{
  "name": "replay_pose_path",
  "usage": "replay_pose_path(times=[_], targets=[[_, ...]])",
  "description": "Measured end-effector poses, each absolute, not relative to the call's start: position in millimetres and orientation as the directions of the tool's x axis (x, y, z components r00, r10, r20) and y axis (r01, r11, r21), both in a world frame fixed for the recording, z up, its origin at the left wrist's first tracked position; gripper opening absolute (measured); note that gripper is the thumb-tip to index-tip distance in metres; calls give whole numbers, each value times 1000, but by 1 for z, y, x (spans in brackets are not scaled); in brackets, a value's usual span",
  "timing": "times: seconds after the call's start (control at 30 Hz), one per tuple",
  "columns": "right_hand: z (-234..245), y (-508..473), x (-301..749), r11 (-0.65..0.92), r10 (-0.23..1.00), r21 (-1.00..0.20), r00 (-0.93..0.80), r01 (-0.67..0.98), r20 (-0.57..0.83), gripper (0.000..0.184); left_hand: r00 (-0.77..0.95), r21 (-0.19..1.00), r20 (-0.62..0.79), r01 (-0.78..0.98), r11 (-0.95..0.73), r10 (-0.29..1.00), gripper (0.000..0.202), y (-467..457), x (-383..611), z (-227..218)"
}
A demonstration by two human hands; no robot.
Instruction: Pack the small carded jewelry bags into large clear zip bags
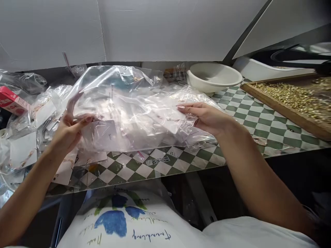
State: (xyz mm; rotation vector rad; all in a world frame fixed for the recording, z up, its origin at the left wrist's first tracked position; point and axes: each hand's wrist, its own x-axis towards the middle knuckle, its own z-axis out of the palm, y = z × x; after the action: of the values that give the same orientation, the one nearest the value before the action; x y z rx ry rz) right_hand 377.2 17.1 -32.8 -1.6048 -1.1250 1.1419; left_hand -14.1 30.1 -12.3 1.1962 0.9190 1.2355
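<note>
A large clear plastic bag (124, 106) stretches between my two hands above the checkered table. Small packets with white cards (168, 119) show through the film at its right side. My left hand (71, 129) pinches the bag's left end, its thumb pointing right over a white card (102, 132). On the other side, my right hand (207, 117) grips the bag's right part, fingers pointing left and thumb underneath. Glare on the film hides much of what lies inside.
Carded jewellery packets (23, 151) pile up at left beside a red and pink box (14, 101). A white bowl (214, 77) stands behind. At right, a wooden-edged tray (284, 112) holds many gold-coloured pieces. White panels (155, 31) rise at the back.
</note>
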Motion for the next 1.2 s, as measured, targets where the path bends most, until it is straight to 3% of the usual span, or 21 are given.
replay_pose_path(times=[0.2,0.4,0.57,0.63,0.83,0.97,1.2], targets=[[-23,8,376,-194,930,-981,320,2,-183,18,111,991,-89,-90,100,990,67,31,-11,-17],[-18,9,387,-161,921,-987,354,-28,-160,17,111,992,-109,-46,114,988,69,31,-12,-17],[-25,17,381,-299,947,-954,112,-27,-300,7,72,981,-190,60,186,979,79,27,-6,-9],[-29,19,372,-346,938,-938,15,-29,-346,13,26,975,-215,70,212,976,78,26,-4,-7],[-36,26,348,-356,922,-932,-189,-68,-338,30,72,969,-246,51,243,967,51,23,-2,-8],[-41,34,335,-414,854,-908,-320,59,-410,28,84,965,-261,60,257,962,37,19,0,-11],[-39,42,318,-352,881,-936,-346,-23,-323,31,50,958,-283,-28,284,958,19,16,5,-16]])
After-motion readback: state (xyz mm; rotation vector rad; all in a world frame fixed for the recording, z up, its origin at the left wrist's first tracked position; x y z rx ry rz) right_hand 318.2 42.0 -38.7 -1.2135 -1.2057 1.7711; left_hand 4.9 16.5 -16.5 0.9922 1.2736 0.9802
